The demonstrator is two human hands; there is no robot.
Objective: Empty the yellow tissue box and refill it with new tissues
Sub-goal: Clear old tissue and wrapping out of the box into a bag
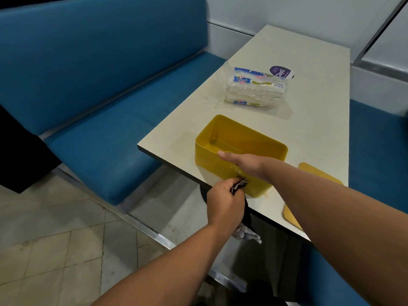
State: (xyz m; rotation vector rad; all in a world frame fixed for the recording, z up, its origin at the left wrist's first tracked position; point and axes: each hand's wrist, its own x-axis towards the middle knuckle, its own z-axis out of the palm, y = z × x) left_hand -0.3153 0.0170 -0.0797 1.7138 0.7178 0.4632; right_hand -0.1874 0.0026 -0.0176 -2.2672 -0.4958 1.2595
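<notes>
An open yellow plastic tissue box stands lidless at the centre of the frame on the cream laminate desk, its inside bare. The right hand rests on the box's near rim, fingers straight and together. Just below it, the left hand is clenched around a dark crumpled cloth pressed to the box's near wall. Above the box, well apart, lies a clear-wrapped pack of white paper towels printed "Reach" and "PAPER TOWEL". Beside it is a purple round sticker reading "ClayG". A flat yellow lid lies at lower right.
</notes>
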